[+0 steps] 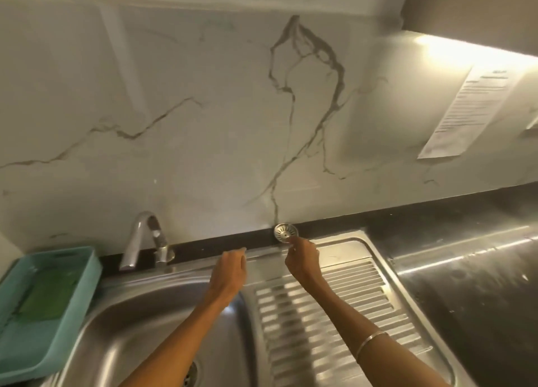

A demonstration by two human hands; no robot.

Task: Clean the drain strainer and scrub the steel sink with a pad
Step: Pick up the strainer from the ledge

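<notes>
The round steel drain strainer (285, 232) stands on edge against the marble wall, on the dark ledge behind the sink. My right hand (301, 258) reaches up to it, fingertips touching its lower rim. My left hand (231, 267) hovers over the sink's back rim with loosely curled fingers and holds nothing. The steel sink bowl (139, 328) lies below left, its drain opening (190, 373) partly hidden by my left forearm. A green scrub pad (46, 296) lies in the teal tray (72, 308) at the left.
A chrome faucet (145, 241) rises behind the bowl. The ribbed steel drainboard (329, 314) extends right of the bowl, and a dark wet counter (471, 284) lies beyond it. A printed paper sheet (471, 113) hangs on the wall at upper right.
</notes>
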